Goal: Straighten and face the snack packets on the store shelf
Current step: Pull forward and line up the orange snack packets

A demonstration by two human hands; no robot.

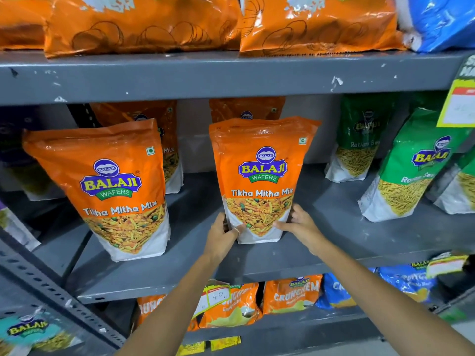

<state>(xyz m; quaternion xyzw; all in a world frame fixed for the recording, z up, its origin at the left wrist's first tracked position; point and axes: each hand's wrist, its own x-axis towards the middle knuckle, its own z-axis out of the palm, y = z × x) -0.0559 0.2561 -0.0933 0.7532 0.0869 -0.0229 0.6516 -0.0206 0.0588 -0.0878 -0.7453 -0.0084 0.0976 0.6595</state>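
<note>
**Both hands steady a Tikha Mitha Mix pouch on the middle shelf**

Your left hand (pixel 223 236) and right hand (pixel 300 224) clasp the base of the centre pouch (pixel 259 181) from either side, thumbs across its white bottom panel; it stands upright, label forward, near the middle shelf's (pixel 334 255) front edge. The risk, as judged from here: squeeze the soft base or let go unevenly and the top-heavy pouch could tip forward off the edge, or twist out of face. Its neighbour at 9 o'clock, the left pouch (pixel 113 191), leans to the left and could topple if nudged.

The count, front to back: two orange Tikha Mitha Mix pouches in the front row, two more partly hidden behind them at 12 o'clock. At 3 o'clock, at least three green Ratlami Sev packets (pixel 411 170). On the upper shelf (pixel 231 75), three orange bags (pixel 144 24) and one blue.
</note>
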